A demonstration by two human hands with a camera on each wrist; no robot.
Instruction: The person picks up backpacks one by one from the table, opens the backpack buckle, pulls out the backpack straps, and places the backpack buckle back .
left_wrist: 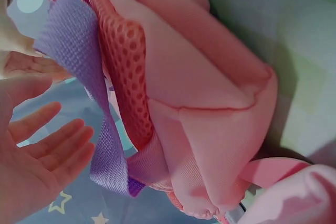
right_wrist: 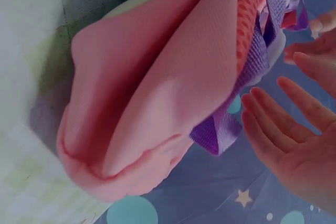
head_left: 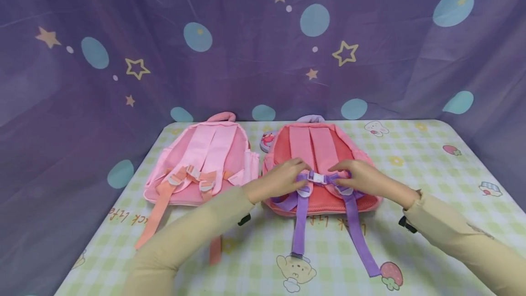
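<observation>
A coral-pink backpack [head_left: 282, 144] lies with its shoulder straps facing up. Across the straps runs a purple chest band, and a white buckle [head_left: 318, 177] sits joined at its middle. My left hand [head_left: 283, 177] is at the band's left side, its fingers loosely extended in the left wrist view beside the purple webbing [left_wrist: 79, 51]. On the other side, my right hand [head_left: 363, 179] arches over the right part of the band. In the right wrist view its relaxed fingers [right_wrist: 283, 121] stand apart from the purple strap [right_wrist: 215, 132]. Neither hand grips anything.
Left of it lies a light pink backpack [head_left: 189, 145] with orange straps [head_left: 158, 211], its chest band fastened too. A small round decorated item [head_left: 267, 140] shows between the bags. Two purple strap tails [head_left: 301, 227] trail over the checked tablecloth [head_left: 427, 182]. A purple curtain [head_left: 246, 76] hangs behind.
</observation>
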